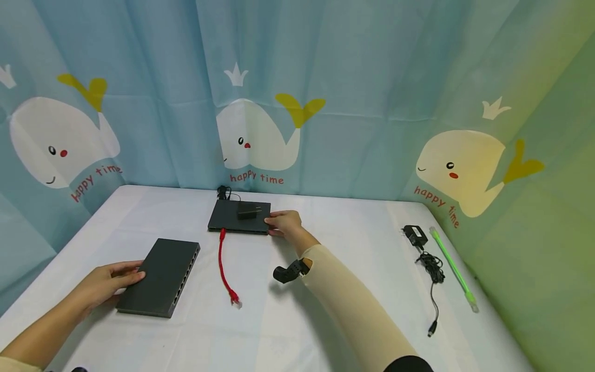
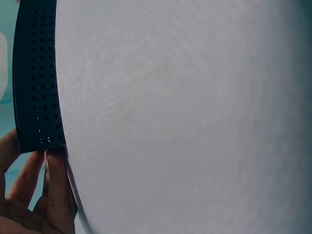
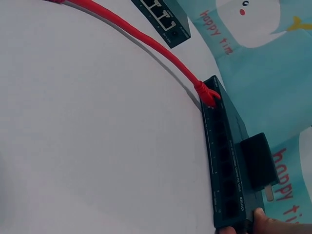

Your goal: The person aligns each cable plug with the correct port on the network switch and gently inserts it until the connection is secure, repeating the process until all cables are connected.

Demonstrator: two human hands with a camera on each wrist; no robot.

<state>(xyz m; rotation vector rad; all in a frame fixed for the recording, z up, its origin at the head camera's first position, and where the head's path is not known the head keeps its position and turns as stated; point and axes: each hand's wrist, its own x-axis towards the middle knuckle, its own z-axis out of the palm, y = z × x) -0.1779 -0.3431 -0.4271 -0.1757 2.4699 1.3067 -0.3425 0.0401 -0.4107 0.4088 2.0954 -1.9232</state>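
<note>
On the head feed I logged the person's left hand (image 1: 104, 283) gripping the left edge of the near dark box (image 1: 160, 276), thumb laid over the top face; that box sat at the left of the white table (image 1: 209, 341), its row of ports facing right. My left wrist feed showed rows of small square holes in one side of it and the fingers against its end. I recorded the right hand (image 1: 287, 223) pinching the right end of the far dark box (image 1: 225, 214), which sat toward the back of the table, left of centre. I noted a black power adapter (image 1: 246, 213) resting on its top, prongs pointing right, and a bundled black cord (image 1: 224, 192) just behind it. On the right wrist feed I read one plug of the red cable (image 1: 220, 263) at the end port of the far dark box, away from the right hand; its other plug lay loose on the table, between the boxes and nearer the person. At the right I noted a second adapter (image 1: 415, 236) with a coiled lead (image 1: 431, 266), beside a straight green cable (image 1: 454, 268).
</note>
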